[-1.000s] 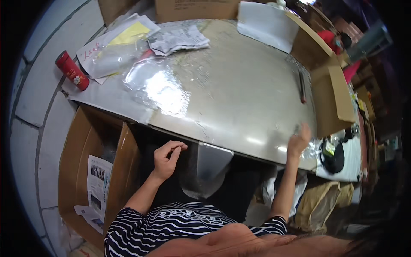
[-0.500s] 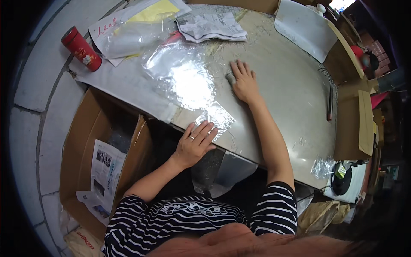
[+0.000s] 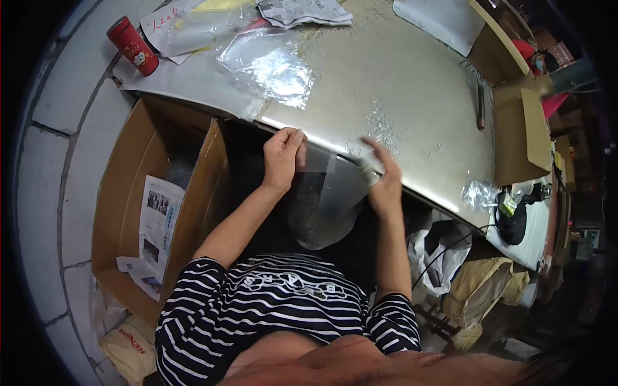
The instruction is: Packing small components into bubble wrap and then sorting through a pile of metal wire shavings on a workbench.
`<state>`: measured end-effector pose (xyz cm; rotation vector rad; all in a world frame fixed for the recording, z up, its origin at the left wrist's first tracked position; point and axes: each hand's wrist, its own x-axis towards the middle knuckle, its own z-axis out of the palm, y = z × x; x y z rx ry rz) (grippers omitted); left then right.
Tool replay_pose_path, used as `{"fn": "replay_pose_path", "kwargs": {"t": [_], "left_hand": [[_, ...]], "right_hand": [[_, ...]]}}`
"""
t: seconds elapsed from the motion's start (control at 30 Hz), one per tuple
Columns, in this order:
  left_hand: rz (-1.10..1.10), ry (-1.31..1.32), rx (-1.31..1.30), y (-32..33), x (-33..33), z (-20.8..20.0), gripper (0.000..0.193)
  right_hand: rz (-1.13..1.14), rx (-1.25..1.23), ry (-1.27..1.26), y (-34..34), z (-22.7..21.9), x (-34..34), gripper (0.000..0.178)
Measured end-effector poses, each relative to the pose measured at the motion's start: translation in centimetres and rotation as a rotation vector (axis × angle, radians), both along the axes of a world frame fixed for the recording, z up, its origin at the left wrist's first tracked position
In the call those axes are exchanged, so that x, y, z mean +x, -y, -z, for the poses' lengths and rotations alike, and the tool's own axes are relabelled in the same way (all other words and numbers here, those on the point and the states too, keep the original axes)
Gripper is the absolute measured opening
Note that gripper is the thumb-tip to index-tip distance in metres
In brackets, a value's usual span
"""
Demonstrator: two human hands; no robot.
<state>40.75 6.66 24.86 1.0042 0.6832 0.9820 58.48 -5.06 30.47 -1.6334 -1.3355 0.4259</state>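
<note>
My left hand (image 3: 282,159) is raised at the near table edge, its fingers closed in a pinch. A see-through plastic piece (image 3: 318,158) seems to hang from these fingers, though its outline is faint. My right hand (image 3: 385,183) is at the edge to the right, blurred, with the index finger stretched out. Something grey and shiny shows at its thumb; I cannot tell whether it is held. Just beyond lies a loose pile of thin silvery pieces (image 3: 380,125) on the metal tabletop (image 3: 425,96).
Clear plastic film (image 3: 273,71), folded newspaper (image 3: 302,11) and a red flask (image 3: 133,46) lie or stand at the far left. An open cardboard box (image 3: 215,167) is left of my legs. Another carton (image 3: 521,128) and a dark rod (image 3: 480,106) are at the right.
Both hands have come off the tabletop; the right was flat farther back and has drawn toward me. Thin silvery pieces now lie piled near the edge. The small clear plastic has left the table.
</note>
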Motion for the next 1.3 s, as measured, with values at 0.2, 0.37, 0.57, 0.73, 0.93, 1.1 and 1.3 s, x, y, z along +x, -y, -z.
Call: {"fn": "replay_pose_path", "kwargs": {"t": [0.2, 0.37, 0.57, 0.73, 0.93, 1.1, 1.3], "left_hand": [[-0.111, 0.037, 0.007, 6.5, 1.2, 2.0, 0.013], [-0.114, 0.1, -0.137, 7.5, 0.8, 2.2, 0.015], [-0.036, 0.168, -0.201, 8.2, 0.9, 2.7, 0.014], [0.089, 0.247, -0.207, 7.5, -0.5, 2.7, 0.019], [0.558, 0.189, -0.27, 4.4, -3.5, 1.8, 0.036], [0.77, -0.361, 0.221, 5.5, -2.6, 3.2, 0.008], [0.647, -0.353, 0.017, 7.6, -2.4, 5.7, 0.01]], "right_hand": [[-0.013, -0.053, -0.729, 1.5, 6.9, -6.9, 0.027], [-0.11, 0.0, -1.007, 3.1, 6.9, -7.2, 0.026], [0.002, 0.082, -0.715, 3.2, 7.7, -9.5, 0.022], [0.112, 0.173, -0.947, 3.0, 7.8, -6.7, 0.006], [-0.402, -0.339, -0.3, 5.2, 5.4, -2.9, 0.01], [-0.336, -0.346, -0.218, 6.4, 6.9, -3.5, 0.014], [-0.101, -0.372, -0.688, 9.0, 9.9, -4.3, 0.017]]}}
